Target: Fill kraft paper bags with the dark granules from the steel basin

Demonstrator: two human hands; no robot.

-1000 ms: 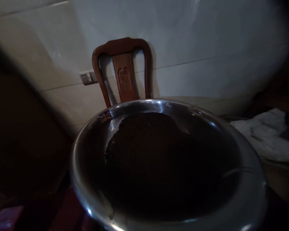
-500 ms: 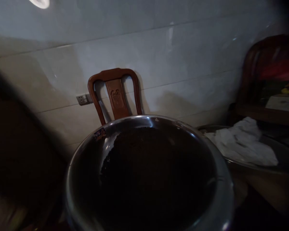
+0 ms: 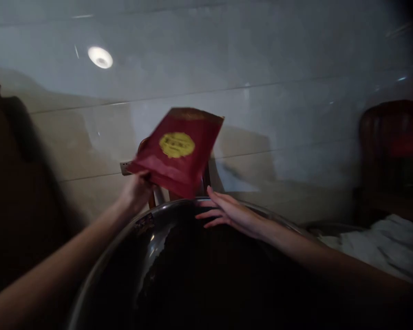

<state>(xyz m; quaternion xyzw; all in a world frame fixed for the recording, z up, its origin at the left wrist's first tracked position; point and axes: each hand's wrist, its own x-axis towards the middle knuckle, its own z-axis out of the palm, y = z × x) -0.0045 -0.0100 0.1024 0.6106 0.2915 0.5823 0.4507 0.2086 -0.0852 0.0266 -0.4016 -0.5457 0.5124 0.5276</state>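
My left hand [image 3: 140,188] grips a red bag [image 3: 196,160] by its lower left corner. The bag is flat-looking, tilted, with a yellow oval label, and it hangs above the far rim of a large round metal basin [image 3: 89,284]. Just below the bag's lower right corner is my right hand [image 3: 227,211], its fingers spread and nothing in them. Dark contents [image 3: 206,275] fill much of the basin, too dim to make out.
Behind the basin a wooden chair [image 3: 152,200] stands against the tiled wall, mostly covered by the bag. A wall socket [image 3: 125,168] is beside it. At the right lie white crumpled cloth or plastic [image 3: 382,243] and another dark wooden chair [image 3: 375,133].
Both hands have come into view, the left one holding the red bag over the basin's far side. The camera has tilted up, so the basin sits lower in view.
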